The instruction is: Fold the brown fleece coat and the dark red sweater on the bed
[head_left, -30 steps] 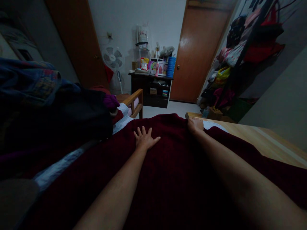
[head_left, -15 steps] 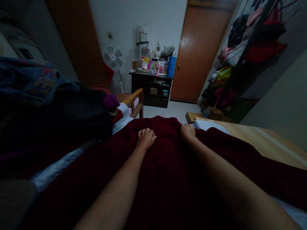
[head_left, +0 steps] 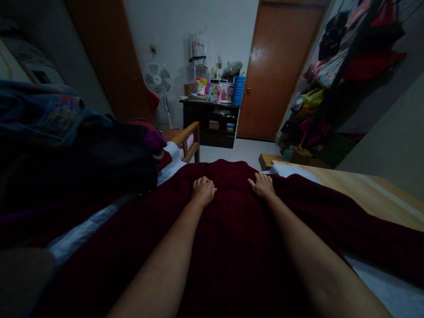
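A dark red long-sleeved garment (head_left: 232, 247) lies spread out before me, one sleeve (head_left: 351, 216) reaching to the right. On its upper part, left of the middle, rests my left hand (head_left: 203, 192), its fingers curled in against the cloth. My right hand (head_left: 263, 185) lies on the garment's far right edge by the top of the sleeve. Its fingers are stretched out and the thumb stands apart. White patterned cloth (head_left: 380, 282) shows beneath the garment on both sides.
Dark clothes (head_left: 115, 154) and a denim piece (head_left: 49, 115) are heaped at the left. A pale wooden board (head_left: 367, 190) lies at the right. Beyond stand a wooden armrest (head_left: 188, 134), a fan (head_left: 159, 81), a dark cabinet (head_left: 198, 126) and hanging bags (head_left: 371, 66).
My right hand has opened from a closed grip at the garment's edge and now lies with its fingers spread. My left hand stays in nearly the same place.
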Demonstrator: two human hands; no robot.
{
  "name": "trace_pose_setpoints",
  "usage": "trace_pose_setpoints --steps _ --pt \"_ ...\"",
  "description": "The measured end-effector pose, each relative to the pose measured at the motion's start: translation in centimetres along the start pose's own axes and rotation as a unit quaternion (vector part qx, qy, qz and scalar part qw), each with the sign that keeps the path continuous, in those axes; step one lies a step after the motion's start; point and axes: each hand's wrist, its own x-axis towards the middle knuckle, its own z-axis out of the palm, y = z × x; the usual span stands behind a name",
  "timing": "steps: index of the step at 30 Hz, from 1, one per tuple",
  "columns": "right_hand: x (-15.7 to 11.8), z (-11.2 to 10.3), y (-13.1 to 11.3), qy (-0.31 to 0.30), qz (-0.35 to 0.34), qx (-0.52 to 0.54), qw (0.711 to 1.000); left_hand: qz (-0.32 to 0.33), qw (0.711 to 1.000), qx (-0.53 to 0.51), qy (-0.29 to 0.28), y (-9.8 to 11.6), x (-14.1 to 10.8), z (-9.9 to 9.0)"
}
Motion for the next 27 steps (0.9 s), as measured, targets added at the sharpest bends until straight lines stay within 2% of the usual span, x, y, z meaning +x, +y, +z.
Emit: trace_pose_setpoints --steps 3,7,11,14,16,19,21,24,27 --pt "0.4 -0.1 0.4 0.009 -0.007 -0.004 1.0 -0.041 0.999 -0.016 -0.02 -0.1 0.0 0.1" --pt "0.3 -0.9 -0.4 -0.018 0.017 -0.001 1.0 -0.079 0.994 -0.013 -0.075 0.1 0.1 0.1" --pt "-0.4 -2.1 -3.0 0.004 0.04 0.019 0.999 -0.08 0.992 -0.002 -0.101 0.5 0.2 0.0" --pt "-1.5 -2.2 -5.3 -0.008 -0.023 0.069 0.997 -0.081 0.992 -0.006 -0.096 0.8 0.1 -0.2" --pt "-2.2 -1.8 -6.3 -0.034 -0.053 0.089 0.994 -0.056 0.996 -0.011 -0.076 1.3 0.0 -0.3" --pt "-2.8 -1.1 -6.9 -0.048 -0.05 0.09 0.994 0.059 0.997 -0.019 -0.036 2.6 0.0 -0.3" --pt "-2.9 -0.9 -6.8 -0.048 -0.046 0.085 0.994 0.115 0.991 -0.035 -0.05 3.7 0.4 -0.1" --pt "-2.8 -1.0 -6.7 -0.05 -0.05 0.079 0.994 0.107 0.988 -0.052 -0.103 4.8 1.7 0.4" --pt "-2.8 -1.0 -6.6 -0.047 -0.051 0.083 0.994 0.054 0.991 -0.027 -0.121 4.0 3.3 0.7"
